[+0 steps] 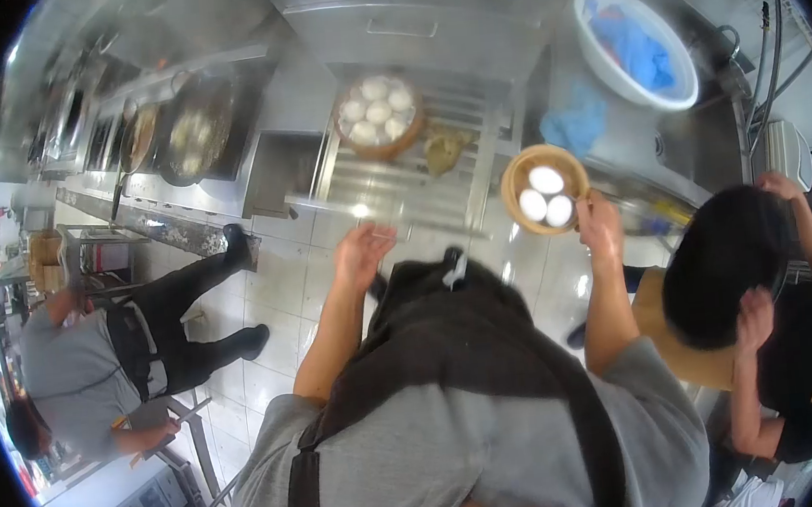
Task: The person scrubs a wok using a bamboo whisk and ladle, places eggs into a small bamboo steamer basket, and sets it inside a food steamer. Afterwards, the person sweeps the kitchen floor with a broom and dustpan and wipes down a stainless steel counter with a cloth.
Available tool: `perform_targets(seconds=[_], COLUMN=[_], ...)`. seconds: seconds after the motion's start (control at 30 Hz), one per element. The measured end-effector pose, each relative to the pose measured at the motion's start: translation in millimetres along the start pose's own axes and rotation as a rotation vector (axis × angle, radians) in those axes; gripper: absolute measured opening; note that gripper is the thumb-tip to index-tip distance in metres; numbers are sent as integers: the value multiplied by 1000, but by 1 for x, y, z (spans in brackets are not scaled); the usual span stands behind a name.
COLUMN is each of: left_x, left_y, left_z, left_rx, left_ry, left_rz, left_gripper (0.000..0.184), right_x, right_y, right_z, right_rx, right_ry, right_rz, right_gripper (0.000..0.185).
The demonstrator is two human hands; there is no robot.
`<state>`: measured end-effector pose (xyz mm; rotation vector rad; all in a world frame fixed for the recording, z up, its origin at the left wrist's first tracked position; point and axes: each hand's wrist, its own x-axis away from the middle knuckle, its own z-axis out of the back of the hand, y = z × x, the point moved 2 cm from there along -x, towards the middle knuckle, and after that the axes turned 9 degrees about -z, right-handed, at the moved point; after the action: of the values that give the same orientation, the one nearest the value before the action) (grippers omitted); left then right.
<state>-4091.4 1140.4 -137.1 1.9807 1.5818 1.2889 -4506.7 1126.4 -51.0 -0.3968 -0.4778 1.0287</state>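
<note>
Close in, past the dark apron (429,300), bare tiled floor (274,400) to either side, with open room between the body and the cooking line. Before the apron, to the left, the left hand (365,252), released, fingers loosely curled, just short of the front edge of a slatted steel rack (415,185).

Out to the right, the right hand (600,222), grasping a small round bamboo steamer (514,194) by its rim. Inside it, three white buns (545,179), smooth, egg-shaped and close together: one at the far side, two nearer. Pale brown wall, raised in the air between the rack and the steel tabletop (633,142).

Farther, on the rack, a larger round steamer (403,145), filled with rounded white buns (378,111), less smooth than the other three. Just beside it, a crumpled brownish cloth (448,148); nearer than both, a stretch of bare slats up to the front edge.

On the tabletop to the right, a crumpled blue cloth or plastic (573,125), and beyond it a white basin (672,95) with a blue bag (634,45) inside. Far left, a dark wok (169,158) with pale food, too blurred to name.
</note>
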Motion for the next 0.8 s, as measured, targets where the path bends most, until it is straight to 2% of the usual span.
perform_targets(seconds=[0.17, 0.27, 0.4, 0.47, 0.6, 0.67, 0.8], left_x=[14, 31, 40, 32, 29, 33, 33], left_y=[-6, -4, 8, 9, 7, 11, 11], left_z=[-7, -11, -29, -30, -29, -37, -32], left_rx=[-1, -46, -34, 3, -20, -34, -3], left_ry=[196, 275, 309, 289, 306, 351, 320], left_rz=[-62, -22, -16, -21, -30, -21, -11], left_gripper=[18, 14, 12, 13, 14, 14, 17], right_x=[-19, -29, -62, -83, -107, -132, -152], right_y=[-6, -21, -34, -42, -82, -90, -135], right_z=[-2, 14, 16, 9, -12, -42, -65], right_rx=[-70, -105, -119, -99, -127, 36, 26], right_ry=[-76, -136, -174, -152, -211, -84, -92], right_rz=[-59, -122, -128, -44, -43, 121, 86], right_gripper=[34, 35, 36, 36, 35, 38, 35])
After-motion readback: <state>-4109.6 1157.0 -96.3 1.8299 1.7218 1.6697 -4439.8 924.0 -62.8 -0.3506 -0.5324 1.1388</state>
